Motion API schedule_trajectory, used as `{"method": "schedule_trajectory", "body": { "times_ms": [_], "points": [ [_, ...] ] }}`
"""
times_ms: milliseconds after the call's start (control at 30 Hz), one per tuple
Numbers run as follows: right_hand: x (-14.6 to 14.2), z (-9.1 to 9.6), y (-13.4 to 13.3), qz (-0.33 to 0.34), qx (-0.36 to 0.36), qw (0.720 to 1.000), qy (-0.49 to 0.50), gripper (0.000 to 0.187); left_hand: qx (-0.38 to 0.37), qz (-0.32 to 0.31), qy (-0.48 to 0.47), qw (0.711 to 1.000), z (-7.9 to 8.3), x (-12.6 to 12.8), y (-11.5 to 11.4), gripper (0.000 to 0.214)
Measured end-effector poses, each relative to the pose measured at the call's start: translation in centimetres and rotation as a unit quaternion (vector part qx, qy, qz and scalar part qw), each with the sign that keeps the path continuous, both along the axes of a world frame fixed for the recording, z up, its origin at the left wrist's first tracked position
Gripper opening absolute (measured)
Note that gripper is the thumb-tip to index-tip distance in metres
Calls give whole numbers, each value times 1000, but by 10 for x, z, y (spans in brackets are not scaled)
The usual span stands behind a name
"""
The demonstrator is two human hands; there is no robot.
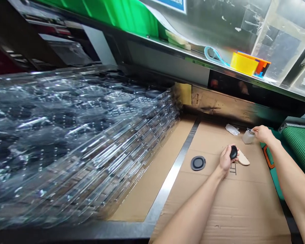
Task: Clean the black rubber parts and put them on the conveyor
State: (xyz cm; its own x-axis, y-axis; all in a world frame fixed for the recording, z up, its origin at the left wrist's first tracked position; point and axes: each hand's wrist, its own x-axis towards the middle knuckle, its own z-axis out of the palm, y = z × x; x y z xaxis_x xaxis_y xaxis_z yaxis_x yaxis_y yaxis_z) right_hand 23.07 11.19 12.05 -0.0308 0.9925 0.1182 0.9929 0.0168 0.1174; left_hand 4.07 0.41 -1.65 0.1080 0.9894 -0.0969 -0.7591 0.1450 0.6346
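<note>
My left hand (226,158) is closed around a small black round part (233,152) with a smooth domed face. Just beyond it, partly behind my fingers, a flat cream-coloured piece (243,159) with a rounded edge lies on the cardboard (210,200). My right hand (263,133) is pinched at the metallic top of a small translucent white bottle (248,137); what its fingertips grip is too small to make out. To the left of my left hand, a grey round part (198,163) with a dark ring lies flat.
Tall stacks of clear plastic trays (112,145) holding dark parts fill the left side. A crumpled white tissue (232,129) is near the bottle. At right runs a green conveyor belt (301,142). A shelf above carries a yellow box (244,63) and a green bin (122,17).
</note>
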Motion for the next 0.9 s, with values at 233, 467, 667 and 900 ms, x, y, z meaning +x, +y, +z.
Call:
{"method": "schedule_trajectory", "body": {
  "times_ms": [233, 467, 667, 900],
  "points": [
    [-4, 8, 1, -14, -3, 1000, -7, 35, -28, -14, -25, 999, 4, -2, 2, 42],
    [-5, 6, -19, 9, 126, 982, 138, 35, -53, -67, -95, 992, 13, -16, 6, 31],
    [-24, -55, -71, 68, 87, 819, 563, 40, -59, -171, -17, 983, 8, -20, 5, 46],
    [-55, -91, -122, 149, 19, 853, 500, 35, -53, -207, 96, 972, 0, -17, 1, 69]
  ]
}}
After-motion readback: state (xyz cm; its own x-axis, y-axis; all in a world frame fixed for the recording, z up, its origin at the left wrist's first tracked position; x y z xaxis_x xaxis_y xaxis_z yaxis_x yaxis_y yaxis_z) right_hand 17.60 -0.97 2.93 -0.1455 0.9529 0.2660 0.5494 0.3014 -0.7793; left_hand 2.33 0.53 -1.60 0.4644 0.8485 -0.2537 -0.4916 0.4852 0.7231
